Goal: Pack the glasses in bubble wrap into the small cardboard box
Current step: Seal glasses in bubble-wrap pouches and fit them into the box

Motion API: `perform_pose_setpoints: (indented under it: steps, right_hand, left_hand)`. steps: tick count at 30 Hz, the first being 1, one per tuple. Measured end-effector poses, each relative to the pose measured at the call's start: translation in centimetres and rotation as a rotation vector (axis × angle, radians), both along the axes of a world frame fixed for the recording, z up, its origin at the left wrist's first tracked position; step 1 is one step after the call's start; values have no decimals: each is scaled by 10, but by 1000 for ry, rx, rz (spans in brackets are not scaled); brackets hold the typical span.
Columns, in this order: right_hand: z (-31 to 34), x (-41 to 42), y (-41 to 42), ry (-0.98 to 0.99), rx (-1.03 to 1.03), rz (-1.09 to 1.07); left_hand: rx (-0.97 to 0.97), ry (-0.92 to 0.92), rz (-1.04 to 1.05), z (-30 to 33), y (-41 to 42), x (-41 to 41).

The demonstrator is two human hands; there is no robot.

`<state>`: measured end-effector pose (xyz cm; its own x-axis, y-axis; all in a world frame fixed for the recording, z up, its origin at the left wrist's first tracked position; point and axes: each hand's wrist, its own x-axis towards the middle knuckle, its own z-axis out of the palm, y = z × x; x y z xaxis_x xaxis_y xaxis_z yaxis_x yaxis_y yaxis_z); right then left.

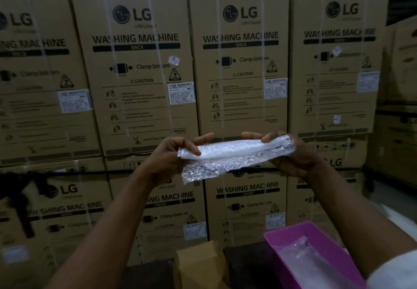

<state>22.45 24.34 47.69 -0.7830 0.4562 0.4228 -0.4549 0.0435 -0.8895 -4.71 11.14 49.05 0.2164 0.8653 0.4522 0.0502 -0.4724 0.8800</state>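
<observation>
Holding the wrap (234,155) up by both ends, left hand (171,160) and right hand (293,153) pinching it, probably to roll it shut before the box (200,264) at 6 o'clock.

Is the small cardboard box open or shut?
Open. The small cardboard box has a flap standing up at the bottom edge of the view; its inside is hidden, so contents cannot be told.

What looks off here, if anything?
Mostly fine. One flap of the bubble-wrapped bundle hangs loose below, between left hand and right hand, so the wrap is not closed. The small cardboard box and pink tray sit below, undisturbed.
</observation>
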Motion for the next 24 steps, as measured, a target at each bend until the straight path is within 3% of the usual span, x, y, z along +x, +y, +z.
perform_pose_setpoints:
  steps: [5, 9, 11, 13, 16, 18, 22, 24]
  right_hand:
    - [-5, 6, 5, 77, -206, 177]
    - [1, 1, -7, -231, 17, -211]
    - [1, -2, -7, -255, 35, -314]
    - [1, -4, -4, -203, -31, -324]
    - [-1, -5, 0, -161, -52, -378]
    - [-1, -6, 0, -159, -75, -390]
    - [0, -9, -2, -187, -89, -418]
    - [-1, -10, -3, -225, -55, -426]
  left_hand:
    - [205, 228, 102, 4, -3, -5]
    - [241, 317, 162, 3, 2, -14]
    - [221, 348, 183, 3, 0, -13]
    - [127, 239, 202, 2, -2, -14]
    - [-121, -190, 99, -8, -2, -15]
    - [-227, -360, 22, -21, 2, -18]
    - [-339, -305, -6, -33, 6, -13]
    - [-348, -273, 78, -31, 7, -4]
